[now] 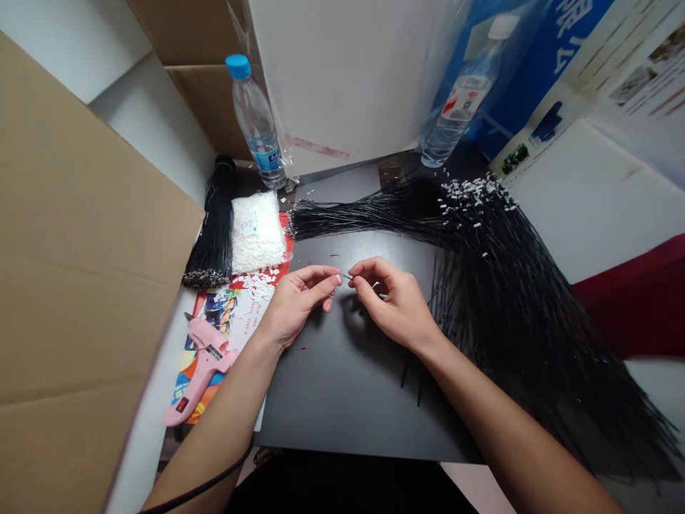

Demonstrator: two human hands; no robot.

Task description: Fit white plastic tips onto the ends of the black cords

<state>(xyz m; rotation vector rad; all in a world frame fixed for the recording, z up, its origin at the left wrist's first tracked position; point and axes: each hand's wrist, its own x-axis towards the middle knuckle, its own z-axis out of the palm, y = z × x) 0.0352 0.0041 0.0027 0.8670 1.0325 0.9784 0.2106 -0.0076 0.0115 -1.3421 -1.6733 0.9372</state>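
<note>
Over the middle of the dark table, my left hand (pixel 294 305) pinches a tiny white piece, like a small connector housing, between thumb and forefinger. Facing it, my right hand (pixel 396 303) pinches a thin black wire (pixel 347 276) close to its end. The fingertips are a short gap apart, with the wire's tip between them. Whether the tip sits inside the white piece is too small to tell. Loose white connectors (pixel 260 284) lie left of my left hand, below a clear bag of white connectors (pixel 257 232).
Black wires (pixel 364 214) stretch across the back; a large pile with white connector ends (pixel 476 193) spreads rightward. Another wire bundle (pixel 217 221) lies left. A pink glue gun (pixel 200 375) rests on printed paper. Two water bottles (pixel 260 135) (pixel 454 118) stand behind. Cardboard (pixel 80 271) borders the left.
</note>
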